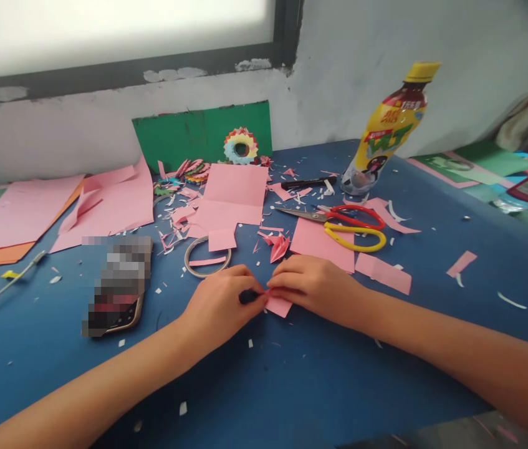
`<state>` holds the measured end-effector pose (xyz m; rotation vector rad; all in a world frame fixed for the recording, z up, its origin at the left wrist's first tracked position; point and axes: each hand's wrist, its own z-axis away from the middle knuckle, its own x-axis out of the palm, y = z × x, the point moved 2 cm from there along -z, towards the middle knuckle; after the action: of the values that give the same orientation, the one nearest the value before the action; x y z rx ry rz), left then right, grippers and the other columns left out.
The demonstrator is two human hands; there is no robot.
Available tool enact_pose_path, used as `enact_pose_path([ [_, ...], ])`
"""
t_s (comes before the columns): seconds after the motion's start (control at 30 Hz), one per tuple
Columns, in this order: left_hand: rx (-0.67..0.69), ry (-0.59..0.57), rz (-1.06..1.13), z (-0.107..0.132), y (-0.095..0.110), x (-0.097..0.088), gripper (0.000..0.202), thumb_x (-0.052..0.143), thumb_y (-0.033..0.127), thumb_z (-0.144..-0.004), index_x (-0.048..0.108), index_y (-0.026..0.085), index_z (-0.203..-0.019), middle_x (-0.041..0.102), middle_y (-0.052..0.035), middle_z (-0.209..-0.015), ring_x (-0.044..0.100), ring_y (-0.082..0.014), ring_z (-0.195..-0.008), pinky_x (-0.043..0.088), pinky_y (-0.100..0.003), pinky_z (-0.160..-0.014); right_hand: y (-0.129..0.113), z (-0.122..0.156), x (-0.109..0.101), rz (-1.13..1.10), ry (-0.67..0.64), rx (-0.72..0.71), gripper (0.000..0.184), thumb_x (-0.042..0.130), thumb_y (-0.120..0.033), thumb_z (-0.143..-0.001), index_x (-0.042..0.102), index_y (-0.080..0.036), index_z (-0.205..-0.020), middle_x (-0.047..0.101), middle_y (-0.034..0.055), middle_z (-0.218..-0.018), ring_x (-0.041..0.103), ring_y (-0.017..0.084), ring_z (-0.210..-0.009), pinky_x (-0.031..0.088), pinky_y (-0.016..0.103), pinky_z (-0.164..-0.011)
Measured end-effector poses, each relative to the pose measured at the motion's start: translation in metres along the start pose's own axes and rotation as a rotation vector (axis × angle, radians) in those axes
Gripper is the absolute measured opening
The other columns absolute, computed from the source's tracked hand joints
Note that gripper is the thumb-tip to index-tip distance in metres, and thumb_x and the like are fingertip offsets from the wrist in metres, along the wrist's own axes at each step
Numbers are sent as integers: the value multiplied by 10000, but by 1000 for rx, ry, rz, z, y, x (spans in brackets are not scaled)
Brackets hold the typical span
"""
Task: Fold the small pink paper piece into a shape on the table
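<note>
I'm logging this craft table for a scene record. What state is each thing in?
Small pink paper piece: flat on the table, pinched by both hands.
Left hand: fingers closed on a small dark thing.
Right hand: pressing the paper's edge.
Scissors: lying flat, blades shut.
Bottle: upright, capped.
Tape ring: lying flat.
Phone: lying flat.

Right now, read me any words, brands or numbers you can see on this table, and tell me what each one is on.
Bottle label: print there, too blurred to read.
Phone: pixelated, unreadable.
Printed sheets at far right: too small to read.
Nothing else bears text.
</note>
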<state>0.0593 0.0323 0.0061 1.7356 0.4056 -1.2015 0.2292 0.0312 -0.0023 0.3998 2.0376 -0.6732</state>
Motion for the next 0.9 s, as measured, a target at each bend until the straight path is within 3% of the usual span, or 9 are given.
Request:
enact_pose_path([
  [0.27,308,-77,-18,0,-11,-1,192,516,172,-813,682,200,-904,654,-33,-887,615,-130,-754,473,-213,-677,10,4,-7,86,-109,-273,242,401,-178,-907,641,-150,-926,679,52,-919,604,158,-822,483,279,-736],
  [0.5,505,-83,-250,3,-9,-5,222,447,172,-859,659,194,-922,642,-39,-913,611,-125,-734,476,-218,-653,14,4,-9,106,-163,-323,274,368,-206,-923,639,-172,-947,670,62,-928,603,141,-819,480,267,-725],
  [0.9,598,-179,-420,7,-9,-6,243,391,167,-899,632,147,-910,624,-75,-931,598,-155,-775,492,-254,-678,11,4,-11,191,-144,-423,275,357,-147,-916,631,-152,-913,673,48,-931,582,160,-783,482,287,-680],
])
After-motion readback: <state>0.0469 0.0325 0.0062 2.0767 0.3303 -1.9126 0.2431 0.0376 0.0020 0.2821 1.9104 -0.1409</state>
